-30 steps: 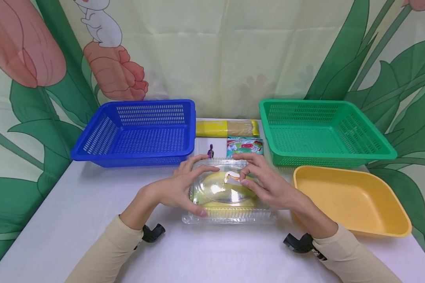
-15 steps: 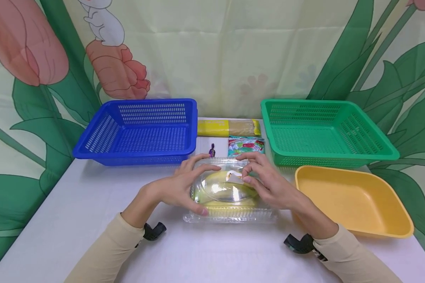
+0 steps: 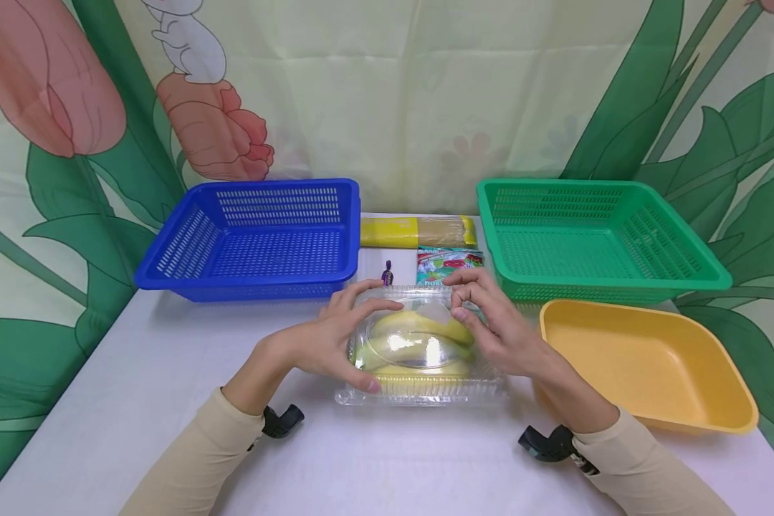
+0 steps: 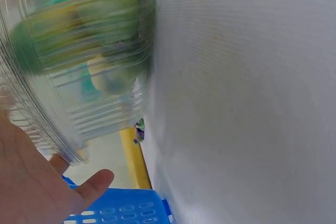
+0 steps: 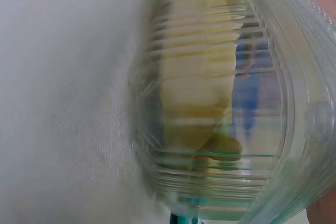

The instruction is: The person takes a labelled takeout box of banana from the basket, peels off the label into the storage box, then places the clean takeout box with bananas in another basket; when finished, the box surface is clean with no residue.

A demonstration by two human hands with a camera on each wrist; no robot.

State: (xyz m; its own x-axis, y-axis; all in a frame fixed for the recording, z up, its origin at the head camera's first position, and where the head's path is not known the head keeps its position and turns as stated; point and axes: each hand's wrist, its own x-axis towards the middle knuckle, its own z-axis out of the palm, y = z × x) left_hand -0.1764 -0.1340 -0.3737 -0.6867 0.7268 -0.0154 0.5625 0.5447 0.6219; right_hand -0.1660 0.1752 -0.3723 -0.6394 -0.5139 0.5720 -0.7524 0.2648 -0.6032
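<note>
A clear plastic clamshell box (image 3: pixel 419 396) with yellow bananas (image 3: pixel 419 344) inside sits on the white table, its lid down. My left hand (image 3: pixel 329 337) holds the box's left side, fingers on the lid and thumb toward the front edge. Thumb and index finger of my right hand (image 3: pixel 499 326) pinch a pale sticker (image 3: pixel 435 311), lifted at the lid's upper right and partly hidden in glare. In the left wrist view, my hand (image 4: pixel 37 182) is at the rim of the box (image 4: pixel 100 119). The right wrist view has the ribbed side of the box (image 5: pixel 210 77) close up.
A blue basket (image 3: pixel 245 290) stands back left, a green basket (image 3: pixel 609 283) back right. An orange tub (image 3: pixel 638 358) is right of my right hand. Behind the box lie a yellow pasta pack (image 3: pixel 390 233), a colourful candy bag (image 3: pixel 448 264) and a purple wrapped candy (image 3: pixel 388 274).
My right hand has moved up and right, drawing the sticker away from the middle of the lid. My left hand keeps its hold on the box.
</note>
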